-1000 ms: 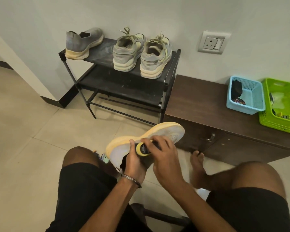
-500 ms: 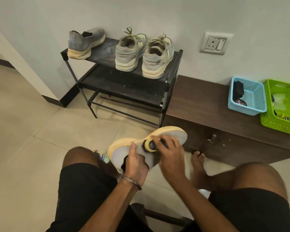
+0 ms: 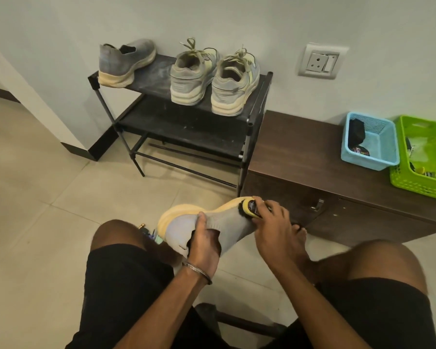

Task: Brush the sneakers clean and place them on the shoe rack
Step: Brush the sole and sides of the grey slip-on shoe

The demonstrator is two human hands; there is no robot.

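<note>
I sit with a grey knit sneaker (image 3: pixel 227 222) with a yellow sole held above the floor between my knees. My left hand (image 3: pixel 204 243) grips it at the collar, fingers inside the opening and thumb on the upper. My right hand (image 3: pixel 272 222) holds a small yellow-and-black brush (image 3: pixel 249 209) against the sneaker's toe end. On the black shoe rack (image 3: pixel 257 96) the matching grey sneaker (image 3: pixel 124 64) stands at the top left. A laced grey pair (image 3: pixel 214 76) stands at the top right.
A dark wooden cabinet (image 3: pixel 300 152) stands right of the rack, carrying a blue basket (image 3: pixel 370 159) and a green basket (image 3: pixel 418 182). A wall socket (image 3: pixel 321 61) is above it. My bare foot (image 3: pixel 298 235) rests on the tiled floor by the cabinet. Small items lie behind my left knee.
My right hand has slid the brush along the sneaker from near the collar toward the toe. My left hand keeps its hold on the shoe.
</note>
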